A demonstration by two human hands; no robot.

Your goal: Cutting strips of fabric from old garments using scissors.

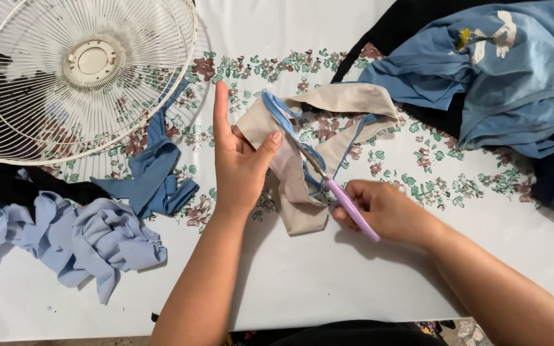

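Beige fabric strip (302, 186) pinched by left hand (238, 160); right hand (379, 208) grips lilac-handled scissors (344, 198).

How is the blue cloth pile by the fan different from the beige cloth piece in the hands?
The blue cloth pile lies crumpled and untouched; the beige cloth piece is a looped, blue-edged band, held by the left hand while the right hand works a purple-handled tool on it. Both rest on the flowered tablecloth.

The fan (78, 70) is cut off at the upper left edge. The blue garment (501, 70) runs off the right edge. The scissors' (344, 198) blades are partly buried in cloth (302, 192).
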